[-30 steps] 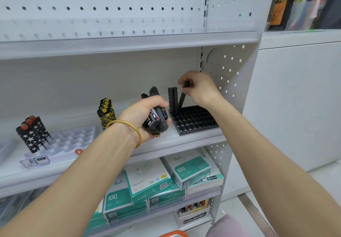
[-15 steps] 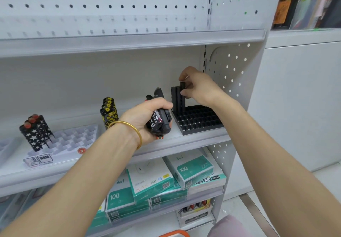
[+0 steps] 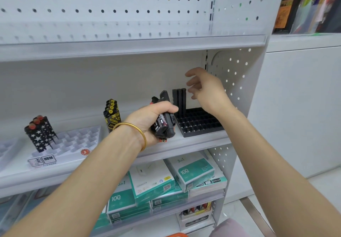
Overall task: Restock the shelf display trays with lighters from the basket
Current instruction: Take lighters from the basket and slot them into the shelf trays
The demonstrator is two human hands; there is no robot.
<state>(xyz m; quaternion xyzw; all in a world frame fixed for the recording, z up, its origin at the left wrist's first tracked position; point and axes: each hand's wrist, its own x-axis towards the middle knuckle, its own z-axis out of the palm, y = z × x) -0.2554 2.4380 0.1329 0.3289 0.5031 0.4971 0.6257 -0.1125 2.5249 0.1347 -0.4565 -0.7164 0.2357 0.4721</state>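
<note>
Just left of the right hand (image 3: pixel 208 91), whose spread fingers hold nothing, three black lighters (image 3: pixel 179 100) stand upright in the far corner of the black tray (image 3: pixel 201 125). The left hand (image 3: pixel 147 118) grips a bundle of lighters (image 3: pixel 163 124), number unclear, beside this tray. Restocking seems barely begun, and next the right hand must pinch one from the bundle for a free slot.

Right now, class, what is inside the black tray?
A few black lighters stand upright in the tray's back left corner. Other visible slots are empty. The left hand and its lighter bundle cover the left edge; the right hand hides part of the back.
</note>
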